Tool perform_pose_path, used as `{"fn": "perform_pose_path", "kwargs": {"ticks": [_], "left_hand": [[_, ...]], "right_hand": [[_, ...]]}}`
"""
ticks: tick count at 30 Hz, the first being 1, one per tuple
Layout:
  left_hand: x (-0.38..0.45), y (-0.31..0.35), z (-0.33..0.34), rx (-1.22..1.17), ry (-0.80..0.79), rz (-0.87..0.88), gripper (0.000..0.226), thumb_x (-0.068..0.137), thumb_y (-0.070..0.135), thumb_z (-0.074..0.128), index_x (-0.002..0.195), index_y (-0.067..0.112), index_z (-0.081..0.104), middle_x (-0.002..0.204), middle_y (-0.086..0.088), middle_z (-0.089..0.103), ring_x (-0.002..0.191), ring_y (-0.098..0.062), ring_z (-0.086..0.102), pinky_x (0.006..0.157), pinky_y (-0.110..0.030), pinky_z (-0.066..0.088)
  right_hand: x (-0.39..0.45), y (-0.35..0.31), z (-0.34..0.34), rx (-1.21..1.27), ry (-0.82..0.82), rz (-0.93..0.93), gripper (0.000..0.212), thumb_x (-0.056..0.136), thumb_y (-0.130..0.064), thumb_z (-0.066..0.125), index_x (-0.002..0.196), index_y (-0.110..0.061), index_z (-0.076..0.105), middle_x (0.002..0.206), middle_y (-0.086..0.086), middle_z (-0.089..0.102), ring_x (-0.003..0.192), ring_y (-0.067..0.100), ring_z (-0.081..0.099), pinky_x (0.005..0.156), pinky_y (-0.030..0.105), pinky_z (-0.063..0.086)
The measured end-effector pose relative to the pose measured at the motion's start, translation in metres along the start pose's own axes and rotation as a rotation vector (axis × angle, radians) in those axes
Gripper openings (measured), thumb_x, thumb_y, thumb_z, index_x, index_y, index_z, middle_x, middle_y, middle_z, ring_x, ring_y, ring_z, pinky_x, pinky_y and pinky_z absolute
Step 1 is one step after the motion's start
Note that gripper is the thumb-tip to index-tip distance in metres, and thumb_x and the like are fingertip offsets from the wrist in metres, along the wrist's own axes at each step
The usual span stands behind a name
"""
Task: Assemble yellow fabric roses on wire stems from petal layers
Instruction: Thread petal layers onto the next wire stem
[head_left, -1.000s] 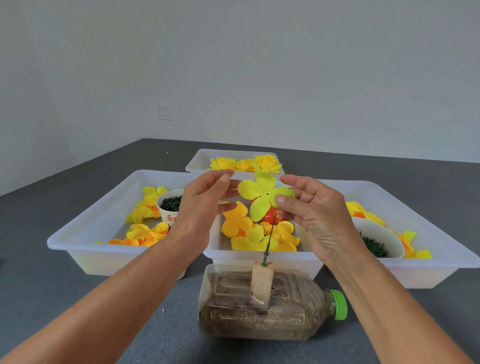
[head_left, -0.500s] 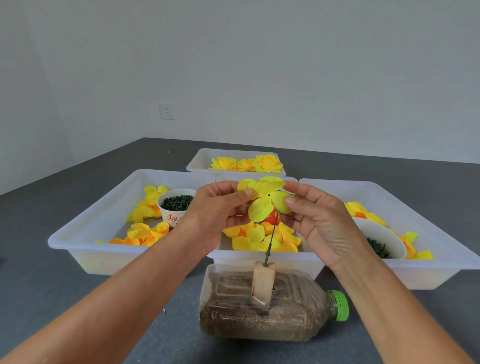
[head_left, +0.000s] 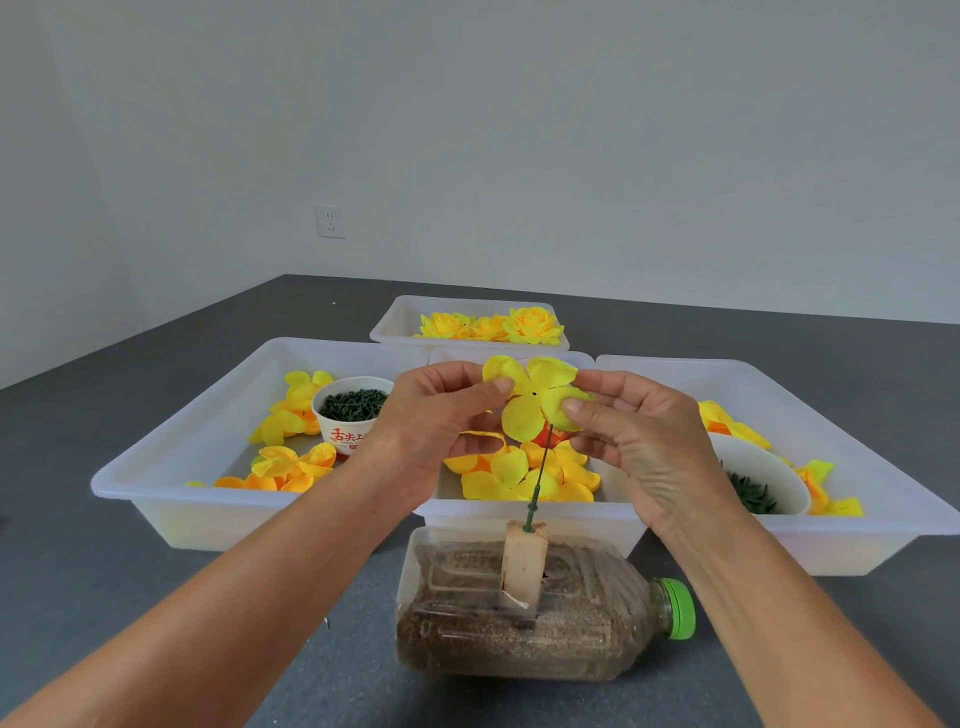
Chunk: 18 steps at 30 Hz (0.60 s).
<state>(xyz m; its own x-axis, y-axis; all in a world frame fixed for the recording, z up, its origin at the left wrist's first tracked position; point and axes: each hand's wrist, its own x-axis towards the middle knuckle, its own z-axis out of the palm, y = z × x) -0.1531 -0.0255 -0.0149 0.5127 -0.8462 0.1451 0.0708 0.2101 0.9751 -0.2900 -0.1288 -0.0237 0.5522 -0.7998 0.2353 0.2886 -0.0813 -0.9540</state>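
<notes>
Both grips pinch one yellow five-lobed fabric petal layer (head_left: 532, 400) by opposite edges: the left hand (head_left: 436, 431) holds its left lobe between thumb and fingers, the right hand (head_left: 636, 441) its right lobe. Spread between them, the layer faces the camera, its small centre hole showing. It sits directly above the thin green wire stem (head_left: 540, 475), whose upper end disappears behind the layer's lower lobe. That stem stands slightly tilted in a pale wooden block (head_left: 523, 564) set into a clear plastic bottle filled with brown grain (head_left: 530, 613), lying on its side on the grey worktop (head_left: 104, 561).
</notes>
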Motion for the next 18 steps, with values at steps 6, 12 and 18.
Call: {"fn": "perform_pose_path", "kwargs": {"ticks": [6, 12, 18], "left_hand": [[-0.001, 0.002, 0.004, 0.020, -0.002, -0.080, 0.018, 0.075, 0.012, 0.070, 0.092, 0.006, 0.069, 0.078, -0.006, 0.072, 0.062, -0.015, 0.065, 0.053, -0.022, 0.053], [0.000, 0.001, 0.004, 0.043, -0.003, -0.065, 0.009, 0.076, 0.008, 0.069, 0.085, 0.005, 0.068, 0.068, -0.003, 0.070, 0.058, -0.014, 0.065, 0.055, -0.022, 0.055], [0.002, 0.005, 0.003, -0.140, -0.094, -0.118, 0.020, 0.066, 0.032, 0.065, 0.074, 0.014, 0.070, 0.074, -0.005, 0.068, 0.064, -0.015, 0.063, 0.056, -0.022, 0.053]], "right_hand": [[0.001, 0.001, 0.002, 0.046, -0.058, 0.068, 0.021, 0.078, 0.004, 0.066, 0.082, -0.016, 0.070, 0.072, 0.001, 0.073, 0.059, 0.012, 0.068, 0.054, 0.020, 0.054], [0.001, -0.004, 0.011, 0.039, -0.157, 0.025, 0.007, 0.070, -0.020, 0.070, 0.073, -0.018, 0.076, 0.069, -0.002, 0.072, 0.060, 0.009, 0.067, 0.052, 0.019, 0.051], [0.007, -0.003, 0.013, 0.295, -0.129, 0.235, 0.011, 0.083, -0.014, 0.061, 0.077, -0.011, 0.071, 0.073, 0.005, 0.072, 0.063, 0.016, 0.068, 0.061, 0.029, 0.054]]}}
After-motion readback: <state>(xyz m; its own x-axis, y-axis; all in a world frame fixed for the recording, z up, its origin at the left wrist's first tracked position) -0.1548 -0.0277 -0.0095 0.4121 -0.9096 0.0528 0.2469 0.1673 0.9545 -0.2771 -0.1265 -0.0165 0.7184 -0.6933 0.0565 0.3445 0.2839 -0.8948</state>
